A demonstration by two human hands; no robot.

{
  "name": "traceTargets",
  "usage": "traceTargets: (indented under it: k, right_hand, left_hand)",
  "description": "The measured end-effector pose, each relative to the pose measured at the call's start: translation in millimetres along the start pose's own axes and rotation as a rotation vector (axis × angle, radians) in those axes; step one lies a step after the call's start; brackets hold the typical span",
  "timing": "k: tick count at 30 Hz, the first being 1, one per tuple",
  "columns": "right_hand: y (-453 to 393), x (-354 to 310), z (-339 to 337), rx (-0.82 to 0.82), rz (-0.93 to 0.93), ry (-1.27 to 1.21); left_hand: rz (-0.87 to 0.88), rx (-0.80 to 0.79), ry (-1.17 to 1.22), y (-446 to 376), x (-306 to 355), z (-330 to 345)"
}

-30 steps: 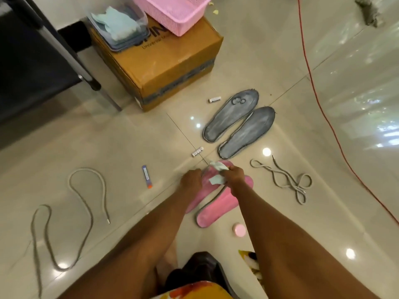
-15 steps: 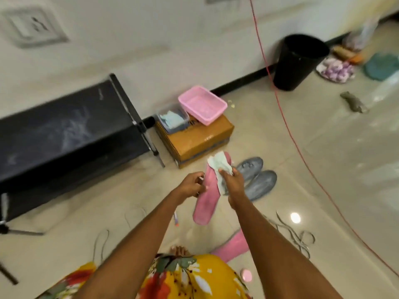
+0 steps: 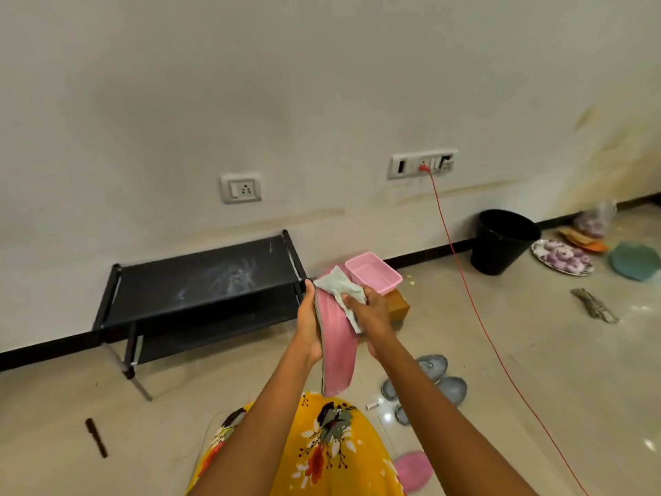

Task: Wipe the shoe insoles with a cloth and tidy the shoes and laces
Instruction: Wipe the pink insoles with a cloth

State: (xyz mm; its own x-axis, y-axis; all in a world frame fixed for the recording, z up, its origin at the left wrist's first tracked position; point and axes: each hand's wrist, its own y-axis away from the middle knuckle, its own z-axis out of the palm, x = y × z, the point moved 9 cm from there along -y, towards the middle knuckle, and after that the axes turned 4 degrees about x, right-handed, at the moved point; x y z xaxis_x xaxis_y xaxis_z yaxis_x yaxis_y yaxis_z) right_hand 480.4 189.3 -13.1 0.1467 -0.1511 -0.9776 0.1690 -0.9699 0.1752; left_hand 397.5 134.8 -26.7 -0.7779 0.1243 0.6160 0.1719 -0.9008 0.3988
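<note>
A person's left hand point(image 3: 310, 325) grips the edge of a pink insole point(image 3: 336, 347) held upright at centre frame, while the right hand point(image 3: 372, 316) clutches a pale cloth point(image 3: 339, 286) pressed to its top end. The wiping appears barely begun: the second pink insole point(image 3: 411, 470) at 5 o'clock and the grey insoles point(image 3: 434, 379) at 4 o'clock lie on the floor, seemingly awaiting their turn. No shoes or laces are visible.

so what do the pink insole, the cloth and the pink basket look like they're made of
Pink insole: probably foam with a matte fabric-like face; it looks thin, with a grey edge. Cloth: soft pale woven or paper-like fabric, crumpled into folds. Pink basket: looks like moulded plastic, smooth, rigid rim and walls.
</note>
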Motion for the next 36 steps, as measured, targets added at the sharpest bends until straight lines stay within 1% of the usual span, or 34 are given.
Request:
traceTargets:
  k: [3, 7, 9, 11, 13, 14, 17, 20, 23, 24, 25, 26, 28, 30, 31, 32, 33, 35, 36]
  right_hand:
    - [33.6, -8.0, 5.1, 0.007, -0.113, 0.131]
    - [64.8, -44.2, -1.2, 0.100, -0.477, 0.531]
    - [73.2, -67.4, -10.8, 0.174, -0.571, 0.559]
    - [78.1, -91.1, -18.5, 0.201, -0.626, 0.468]
    - [77.9, -104.9, -13.3, 0.150, -0.641, 0.415]
    - [77.2, -106.8, -6.2, 0.100, -0.631, 0.434]
    - [77.9, -102.0, 23.8, -0.029, -0.645, 0.643]
    - [86.2, -87.0, 42.6, -0.150, -0.628, 0.734]
    - [101.8, -75.8, 51.6, -0.325, -0.667, 0.854]
    - [101.1, -78.3, 50.5, -0.340, -0.705, 0.900]
    - [99.5, -85.5, 48.7, -0.302, -0.759, 0.931]
    - [92.0, -92.2, 40.0, -0.239, -0.774, 0.976]
    - [79.7, -95.4, 38.5, -0.112, -0.709, 0.867]
    - [91.4, -87.0, 52.2, -0.096, -0.564, 0.818]
    - [100.4, -76.8, 55.3, -0.104, -0.550, 0.870]
    - [101.0, -67.1, 53.4, -0.140, -0.522, 0.815]
    - [102.0, -61.8, 55.0, -0.238, -0.587, 0.793]
    - [108.7, -61.7, 57.8, -0.392, -0.676, 0.888]
    - [103.3, -66.5, 48.4, -0.387, -0.689, 0.894]
  left_hand:
    - [0.058, 0.007, 0.064, 23.9, 1.3, -2.9]
    - [0.060, 0.057, 0.150, 41.8, -13.8, -18.6]
    - [0.075, 0.068, 0.170, 44.7, -13.6, -23.1]
    - [0.078, 0.039, 0.131, 48.9, -9.3, -17.0]
    - [0.081, 0.030, 0.095, 49.6, -4.9, -9.8]
    - [0.081, 0.037, 0.094, 49.6, -1.9, -6.7]
    - [0.099, 0.002, 0.149, 47.5, 10.6, 7.7]
    - [0.082, -0.026, 0.162, 39.3, 20.1, 3.5]
    - [0.027, 0.011, 0.164, 34.0, 13.8, -13.0]
    - [0.020, 0.019, 0.165, 33.6, 10.2, -16.7]
    - [0.027, 0.027, 0.180, 34.5, 8.1, -17.6]
    - [0.039, 0.034, 0.186, 35.2, 7.2, -15.6]
    - [0.053, 0.017, 0.188, 34.7, 8.8, -5.4]
    - [0.069, 0.009, 0.192, 33.0, 15.6, -0.7]
    - [0.079, 0.015, 0.192, 32.9, 19.3, -4.7]
    - [0.088, 0.041, 0.201, 31.6, 20.7, -14.1]
    - [0.085, 0.062, 0.208, 28.0, 19.6, -25.0]
    - [0.060, 0.076, 0.186, 26.1, 12.4, -37.9]
    - [0.058, 0.087, 0.177, 27.7, 9.1, -40.0]
